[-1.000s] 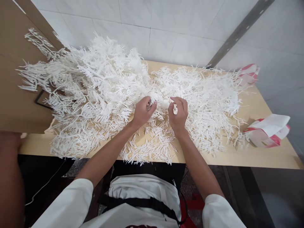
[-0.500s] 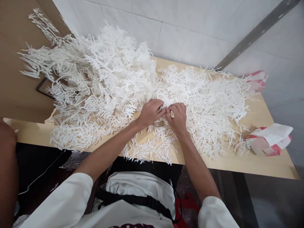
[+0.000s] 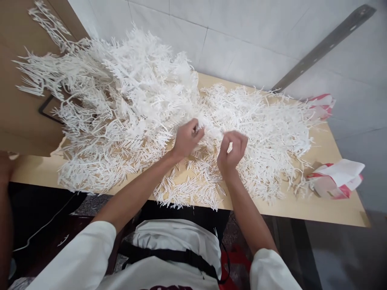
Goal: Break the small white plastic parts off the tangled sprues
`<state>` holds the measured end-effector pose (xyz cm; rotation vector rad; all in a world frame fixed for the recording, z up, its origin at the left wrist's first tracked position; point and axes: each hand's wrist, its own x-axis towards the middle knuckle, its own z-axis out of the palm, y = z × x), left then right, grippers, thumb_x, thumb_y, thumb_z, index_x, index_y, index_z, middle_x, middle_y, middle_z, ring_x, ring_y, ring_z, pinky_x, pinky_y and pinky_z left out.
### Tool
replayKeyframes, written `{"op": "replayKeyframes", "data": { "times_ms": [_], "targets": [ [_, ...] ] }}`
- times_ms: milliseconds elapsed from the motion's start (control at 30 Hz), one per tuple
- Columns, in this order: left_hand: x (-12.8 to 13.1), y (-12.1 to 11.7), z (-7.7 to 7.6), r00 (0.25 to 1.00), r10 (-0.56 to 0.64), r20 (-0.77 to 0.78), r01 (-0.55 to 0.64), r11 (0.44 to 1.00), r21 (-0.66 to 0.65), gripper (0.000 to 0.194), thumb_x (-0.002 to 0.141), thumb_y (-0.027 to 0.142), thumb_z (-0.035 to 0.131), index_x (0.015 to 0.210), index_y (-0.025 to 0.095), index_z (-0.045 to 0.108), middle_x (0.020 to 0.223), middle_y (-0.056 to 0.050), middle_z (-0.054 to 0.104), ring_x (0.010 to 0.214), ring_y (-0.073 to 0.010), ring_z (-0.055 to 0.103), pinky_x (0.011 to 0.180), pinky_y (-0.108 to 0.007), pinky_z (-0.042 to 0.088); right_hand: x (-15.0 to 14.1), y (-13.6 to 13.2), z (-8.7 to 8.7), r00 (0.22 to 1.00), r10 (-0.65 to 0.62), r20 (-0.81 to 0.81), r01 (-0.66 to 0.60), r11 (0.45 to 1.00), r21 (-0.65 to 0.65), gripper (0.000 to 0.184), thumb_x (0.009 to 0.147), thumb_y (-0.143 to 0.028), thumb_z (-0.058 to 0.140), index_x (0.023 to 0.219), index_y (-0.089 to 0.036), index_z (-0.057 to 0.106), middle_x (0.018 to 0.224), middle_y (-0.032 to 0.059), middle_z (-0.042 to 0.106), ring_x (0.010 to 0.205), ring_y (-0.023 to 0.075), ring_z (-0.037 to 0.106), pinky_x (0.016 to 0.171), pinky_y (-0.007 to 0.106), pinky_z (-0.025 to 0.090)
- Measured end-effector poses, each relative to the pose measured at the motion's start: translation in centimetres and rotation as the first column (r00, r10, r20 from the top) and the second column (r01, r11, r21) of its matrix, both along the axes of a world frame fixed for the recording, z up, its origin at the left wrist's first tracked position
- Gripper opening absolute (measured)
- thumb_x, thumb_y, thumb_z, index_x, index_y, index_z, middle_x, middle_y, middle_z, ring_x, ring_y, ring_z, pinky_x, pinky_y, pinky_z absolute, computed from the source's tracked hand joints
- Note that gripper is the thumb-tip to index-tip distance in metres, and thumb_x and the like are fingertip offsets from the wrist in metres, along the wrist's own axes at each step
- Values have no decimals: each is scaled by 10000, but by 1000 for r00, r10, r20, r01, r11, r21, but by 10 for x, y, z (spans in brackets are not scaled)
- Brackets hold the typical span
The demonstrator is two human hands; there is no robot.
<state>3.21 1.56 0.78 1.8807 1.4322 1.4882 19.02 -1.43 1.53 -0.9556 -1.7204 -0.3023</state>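
Both my hands are over a large heap of white, thin, branching plastic sprigs [image 3: 145, 88] on a wooden table. My left hand [image 3: 186, 139] is closed, fingers curled, at the edge of a white sprig [image 3: 211, 131]; blur hides the exact grip. A short way to the right, my right hand [image 3: 232, 151] is closed too, thumb and fingertips pinched together. What it pinches, if anything, is too small and blurred to make out. Loose short white sticks [image 3: 190, 191] lie on the table in front of my hands.
A second spread of white sprigs [image 3: 272, 125] covers the right part of the table [image 3: 335, 209]. Red-and-white wrappers [image 3: 335, 179] lie at the right end. A cardboard box [image 3: 27, 121] stands at left, near another person's arm [image 3: 5, 209]. A tiled wall [image 3: 242, 36] rises behind.
My hands, touching at the fingertips before, have drawn apart: the left moved slightly left, the right moved to the right. The whole view has shifted a little.
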Motion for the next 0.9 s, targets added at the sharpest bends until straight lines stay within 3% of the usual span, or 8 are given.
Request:
{"op": "replayKeyframes", "data": {
  "times_ms": [100,167,267,333,600,667,767,900],
  "targets": [
    [7,-6,-5,976,-42,-214,79,983,166,134,898,286,478,845,177,535,778,-11,615,666,-111,534,652,-263,414,4,9,0,983,-171,-58,148,948,-282,253,943,-292,437,1139,-223,581,1155,88,523,1110,204,494,955,442,401],
    [11,-10,-7,949,-26,-315,107,963,246,153,900,229,466,1018,188,555,928,-27,662,800,-129,600,762,-280,435,6,10,0,988,-120,-94,77,926,-370,264,954,-336,418,1113,-223,594,1077,66,577,1048,186,534,930,417,423],
    [11,-13,-8,915,-28,-403,168,934,316,161,897,204,483,1042,193,553,850,-7,665,794,-129,611,740,-273,422,4,4,-3,991,40,-124,-88,908,-410,208,921,-371,496,1026,-216,587,840,8,613,748,116,579,675,267,477],
    [10,-12,-7,900,-41,-435,206,918,339,148,909,219,474,1034,186,547,812,-3,655,767,-128,601,722,-276,409,1,1,-6,992,51,-114,-93,911,-402,186,876,-371,577,984,-219,571,764,-17,606,624,91,559,578,229,453],
    [5,-8,-9,882,-171,-438,287,934,213,136,926,275,442,970,184,532,879,-24,632,835,-145,564,776,-288,385,3,2,-19,948,48,-314,-203,853,-480,174,907,-372,531,946,-203,516,746,-25,616,647,101,627,612,233,490],
    [6,-9,-9,885,-134,-446,266,932,246,147,927,281,425,890,181,526,818,-19,615,782,-142,542,755,-292,372,2,3,-18,965,54,-256,-163,888,-430,151,892,-347,565,907,-203,524,725,-27,614,621,97,610,578,225,474],
    [10,-12,-7,918,-120,-377,221,946,236,226,938,308,400,779,178,494,701,-1,577,685,-128,508,696,-283,352,2,4,-16,985,145,-96,-158,975,-155,88,859,-223,616,875,-209,531,765,-8,633,658,104,602,575,229,475],
    [17,-17,-6,949,-211,-236,254,952,170,280,944,390,402,777,179,479,647,24,536,617,-108,475,653,-267,341,7,6,-13,977,145,154,-158,985,74,155,852,-130,602,949,-216,517,822,29,642,716,124,592,592,260,484]
  ]
}}
